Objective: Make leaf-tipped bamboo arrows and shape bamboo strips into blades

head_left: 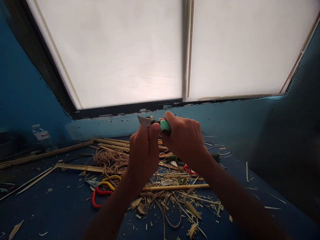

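My right hand (183,131) is wrapped round the green and black handle of a utility knife (165,126). Its bare blade (144,120) points left, across the top of my left fist. My left hand (143,143) is closed, the thumb pressed up against the knife near the base of the blade. Just behind the blade, a small pale piece of bamboo (151,117) pokes out of the left fingers; most of it is hidden. Both hands are raised over the blue table, above a litter of shavings (172,178).
Tangled twine (112,160) and bamboo strips (80,167) lie on the table (62,200) behind and left of my hands. Scissors with red and yellow handles (100,193) rest by my left forearm. A plastic bottle (42,136) stands far left, below a covered window (125,50).
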The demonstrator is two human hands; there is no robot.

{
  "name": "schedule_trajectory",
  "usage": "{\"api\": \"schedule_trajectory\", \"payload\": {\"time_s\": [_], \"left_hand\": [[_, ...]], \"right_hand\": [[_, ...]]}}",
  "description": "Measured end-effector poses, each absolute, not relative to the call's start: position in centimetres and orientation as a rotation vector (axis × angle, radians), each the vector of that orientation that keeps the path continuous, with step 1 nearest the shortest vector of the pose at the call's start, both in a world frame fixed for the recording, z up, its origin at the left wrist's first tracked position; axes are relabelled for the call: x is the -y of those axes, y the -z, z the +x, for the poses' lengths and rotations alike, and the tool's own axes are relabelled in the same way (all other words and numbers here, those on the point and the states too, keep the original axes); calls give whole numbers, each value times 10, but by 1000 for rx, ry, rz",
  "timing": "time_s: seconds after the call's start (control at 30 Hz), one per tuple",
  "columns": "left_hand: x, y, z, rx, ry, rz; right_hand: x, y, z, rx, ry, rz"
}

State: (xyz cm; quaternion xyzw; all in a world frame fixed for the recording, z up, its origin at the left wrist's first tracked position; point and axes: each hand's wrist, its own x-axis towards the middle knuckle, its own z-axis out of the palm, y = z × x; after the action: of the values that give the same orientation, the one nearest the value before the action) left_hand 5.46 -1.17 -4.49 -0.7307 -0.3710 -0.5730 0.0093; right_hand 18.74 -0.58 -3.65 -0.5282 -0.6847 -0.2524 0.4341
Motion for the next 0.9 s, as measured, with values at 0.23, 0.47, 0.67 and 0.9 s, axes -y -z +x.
{"api": "schedule_trajectory", "payload": {"time_s": [0.23, 0.47, 0.67, 0.9], "left_hand": [[1, 51, 59, 1361, 1994, -2237], [-1, 57, 63, 1310, 2193, -2246], [5, 59, 69, 1254, 2338, -2209], [3, 65, 75, 964, 2735, -2431]], "right_hand": [[4, 42, 176, 1677, 611, -1435], [2, 46, 174, 1682, 561, -1401], [2, 46, 170, 1691, 502, -1366], [-14, 35, 190, 1558, 428, -1351]]}}
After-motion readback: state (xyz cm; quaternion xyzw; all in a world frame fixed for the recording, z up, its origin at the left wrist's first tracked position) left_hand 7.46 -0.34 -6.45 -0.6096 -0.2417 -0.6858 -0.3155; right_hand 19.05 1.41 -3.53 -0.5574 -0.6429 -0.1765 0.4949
